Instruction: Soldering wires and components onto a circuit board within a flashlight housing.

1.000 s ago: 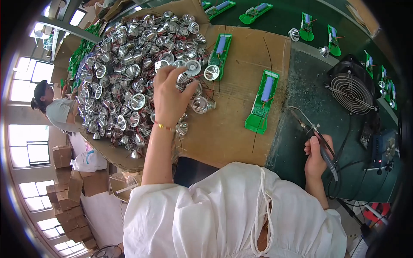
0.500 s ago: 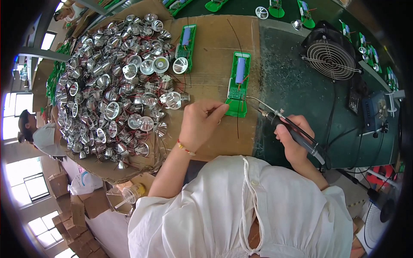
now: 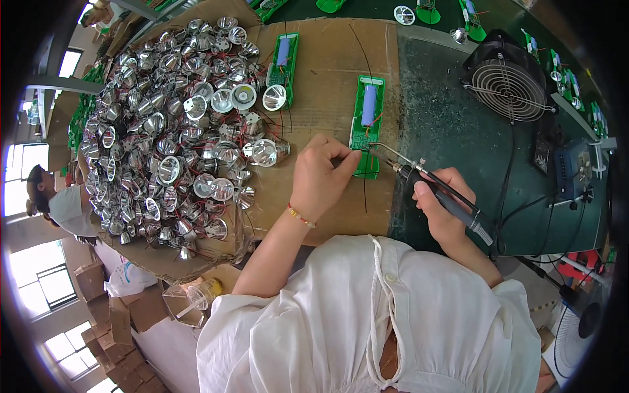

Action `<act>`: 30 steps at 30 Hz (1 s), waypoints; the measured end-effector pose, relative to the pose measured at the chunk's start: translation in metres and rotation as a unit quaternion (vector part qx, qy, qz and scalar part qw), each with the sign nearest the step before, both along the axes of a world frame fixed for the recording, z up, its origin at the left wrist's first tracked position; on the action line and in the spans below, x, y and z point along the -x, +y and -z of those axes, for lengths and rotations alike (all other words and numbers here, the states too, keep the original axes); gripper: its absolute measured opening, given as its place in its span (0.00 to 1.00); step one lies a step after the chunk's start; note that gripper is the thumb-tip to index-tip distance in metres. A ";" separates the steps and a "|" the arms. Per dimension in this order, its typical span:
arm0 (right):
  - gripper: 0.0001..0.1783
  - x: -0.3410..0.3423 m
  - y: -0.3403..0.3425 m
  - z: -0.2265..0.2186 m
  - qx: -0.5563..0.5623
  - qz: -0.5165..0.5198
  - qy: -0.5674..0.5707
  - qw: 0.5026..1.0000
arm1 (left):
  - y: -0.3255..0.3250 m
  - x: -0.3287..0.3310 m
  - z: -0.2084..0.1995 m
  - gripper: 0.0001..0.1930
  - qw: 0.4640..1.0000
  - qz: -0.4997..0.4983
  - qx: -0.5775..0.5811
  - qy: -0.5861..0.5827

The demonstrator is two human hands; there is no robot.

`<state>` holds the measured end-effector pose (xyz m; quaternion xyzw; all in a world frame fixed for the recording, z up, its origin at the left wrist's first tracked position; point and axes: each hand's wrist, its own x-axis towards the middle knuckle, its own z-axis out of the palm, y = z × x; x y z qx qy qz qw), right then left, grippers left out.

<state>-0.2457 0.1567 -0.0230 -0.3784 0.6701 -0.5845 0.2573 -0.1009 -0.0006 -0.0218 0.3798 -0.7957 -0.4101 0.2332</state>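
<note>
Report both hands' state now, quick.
Left hand: closed in a pinch by the long green plastic casing; can't tell whether it holds anything.
Right hand: closed, holding the grey-and-black soldering iron.

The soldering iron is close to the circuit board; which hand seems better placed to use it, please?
Probably the right hand: it holds the soldering iron, which points at the circuit board; the left hand is pinched alongside.

The green casing is partly blocked by the left hand, and whether anything's pinched there can't be made out. Contact under the soldering iron is too tiny to be judged, honestly. Another casing gets chopped off up top.
</note>
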 end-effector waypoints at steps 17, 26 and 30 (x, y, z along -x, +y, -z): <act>0.08 0.004 0.011 -0.013 0.023 0.058 -0.127 0.990 | -0.006 -0.006 -0.009 0.05 1.000 0.022 -0.007 0.021; 0.09 0.003 0.009 -0.012 0.025 0.039 -0.138 0.989 | 0.005 -0.009 -0.009 0.05 0.988 0.078 0.132 -0.011; 0.09 0.002 0.005 -0.014 0.015 0.025 -0.136 0.990 | -0.004 -0.012 -0.011 0.05 0.998 0.018 0.026 0.048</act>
